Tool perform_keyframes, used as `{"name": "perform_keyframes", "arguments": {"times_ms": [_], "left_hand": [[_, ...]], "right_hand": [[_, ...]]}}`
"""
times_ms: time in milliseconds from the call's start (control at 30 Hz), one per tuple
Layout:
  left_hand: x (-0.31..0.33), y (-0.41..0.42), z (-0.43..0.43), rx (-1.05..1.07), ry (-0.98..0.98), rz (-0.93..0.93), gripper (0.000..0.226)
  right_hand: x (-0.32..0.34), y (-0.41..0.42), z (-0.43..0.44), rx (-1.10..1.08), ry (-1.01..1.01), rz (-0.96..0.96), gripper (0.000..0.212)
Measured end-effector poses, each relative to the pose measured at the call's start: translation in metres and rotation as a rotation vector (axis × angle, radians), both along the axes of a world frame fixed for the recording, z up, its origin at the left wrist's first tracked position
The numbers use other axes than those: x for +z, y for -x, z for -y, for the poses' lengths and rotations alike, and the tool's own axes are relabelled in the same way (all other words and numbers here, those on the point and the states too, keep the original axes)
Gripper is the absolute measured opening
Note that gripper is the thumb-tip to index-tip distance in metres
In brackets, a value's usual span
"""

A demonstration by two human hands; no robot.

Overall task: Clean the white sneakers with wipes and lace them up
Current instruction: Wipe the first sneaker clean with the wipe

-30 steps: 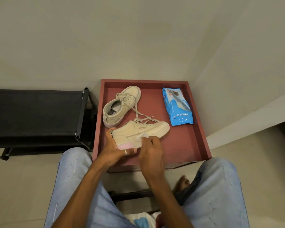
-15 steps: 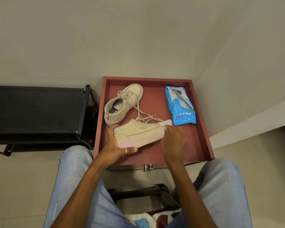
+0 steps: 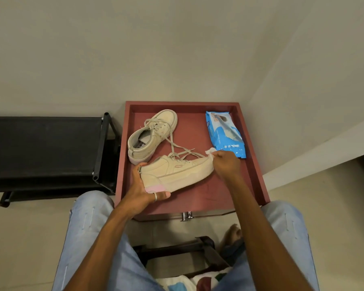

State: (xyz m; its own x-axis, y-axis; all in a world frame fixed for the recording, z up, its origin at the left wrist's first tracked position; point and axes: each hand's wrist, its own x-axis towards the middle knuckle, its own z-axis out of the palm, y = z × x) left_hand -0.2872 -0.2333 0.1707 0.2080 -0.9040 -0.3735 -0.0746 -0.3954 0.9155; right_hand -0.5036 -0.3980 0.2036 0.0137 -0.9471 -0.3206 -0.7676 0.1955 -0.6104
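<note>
A cream-white sneaker [image 3: 174,172] with a pink heel patch lies on its side over the red tray [image 3: 253,164]. My left hand [image 3: 144,191] grips its heel end. My right hand [image 3: 226,163] pinches a white wipe [image 3: 210,151] at the sneaker's toe. The second sneaker [image 3: 152,136] rests behind it in the tray, its laces loose and trailing toward the held shoe. A blue pack of wipes [image 3: 224,133] lies at the tray's right side.
A black rack [image 3: 44,152] stands to the left of the tray. Walls close in behind and to the right. My knees in light jeans [image 3: 86,232] frame the tray's front edge, and a bare foot [image 3: 232,234] shows below it.
My right hand has slid the wipe from the heel side along the sole to the toe. The left hand keeps its hold on the heel.
</note>
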Motion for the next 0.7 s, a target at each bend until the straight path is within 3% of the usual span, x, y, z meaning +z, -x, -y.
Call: {"name": "perform_keyframes", "arguments": {"times_ms": [133,233,367,467,533,600,700], "left_hand": [[-0.001,0.002,0.0,-0.003,0.013,0.012,0.108],[-0.002,0.002,0.0,0.008,0.019,0.03,0.107],[-0.003,0.001,0.0,-0.003,0.025,0.029,0.106],[-0.003,0.0,0.0,-0.004,0.023,0.026,0.107],[-0.002,0.0,0.0,-0.001,0.016,0.01,0.108],[-0.001,-0.001,0.001,-0.004,0.017,0.01,0.109],[-0.001,0.0,0.001,-0.001,0.019,0.017,0.109]], "right_hand": [[0.003,-0.026,-0.075,0.17,0.444,-0.179,0.044],[-0.007,-0.038,-0.122,0.277,0.582,-0.183,0.046],[-0.003,-0.014,-0.063,0.145,0.493,-0.194,0.046],[0.001,0.007,-0.005,0.074,0.024,-0.098,0.037],[-0.001,0.015,0.008,0.028,-0.119,0.05,0.027],[0.003,0.01,-0.001,0.028,-0.043,0.017,0.029],[0.009,-0.011,-0.058,0.086,0.31,-0.21,0.041]]}}
